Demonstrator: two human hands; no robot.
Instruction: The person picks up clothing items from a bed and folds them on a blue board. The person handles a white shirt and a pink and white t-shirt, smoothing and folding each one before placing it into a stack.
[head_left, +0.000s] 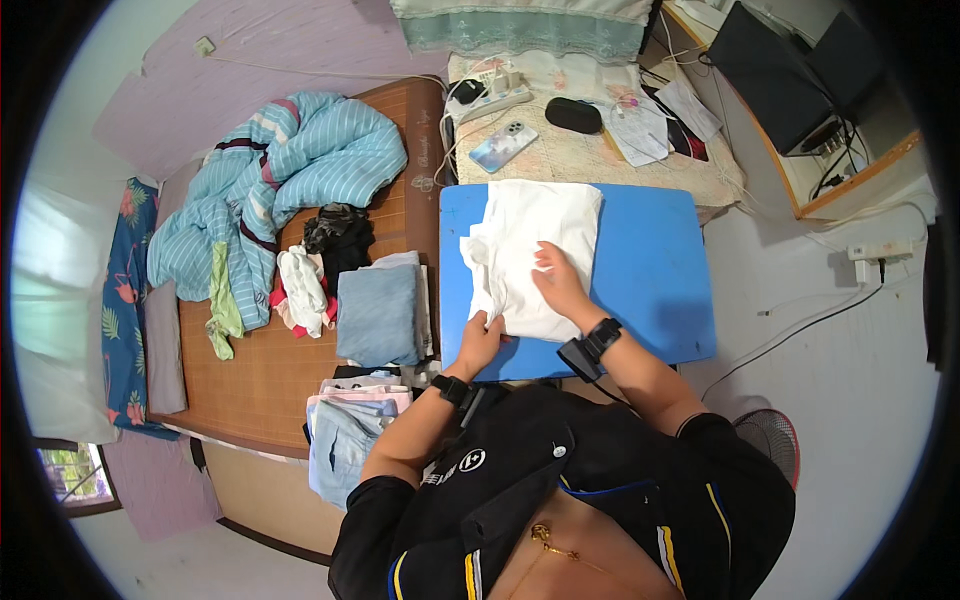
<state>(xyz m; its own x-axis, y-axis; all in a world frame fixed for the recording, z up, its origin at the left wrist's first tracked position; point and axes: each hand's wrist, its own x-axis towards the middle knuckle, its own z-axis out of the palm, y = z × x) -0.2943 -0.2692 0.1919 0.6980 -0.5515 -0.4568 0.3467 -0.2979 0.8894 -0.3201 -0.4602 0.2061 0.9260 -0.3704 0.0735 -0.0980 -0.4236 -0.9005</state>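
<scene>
A white cloth garment (536, 225), partly folded, lies on the left half of a blue tabletop (652, 262). Its left edge is bunched and uneven. My left hand (480, 345) is at the garment's near left corner, thumb and fingers closed on the fabric. Over the middle of the garment is my right hand (559, 281), its fingers apart and slightly bent; whether it touches the cloth cannot be told. Both wrists wear black straps with small devices.
Left of the table, a bed with a brown mat (225, 382) holds folded jeans (379, 315), loose clothes and a striped blue quilt (337, 150). Folded clothes (349, 450) stand nearer me. Beyond the table are a phone (504, 146), a black case (573, 115) and a power strip (495, 103).
</scene>
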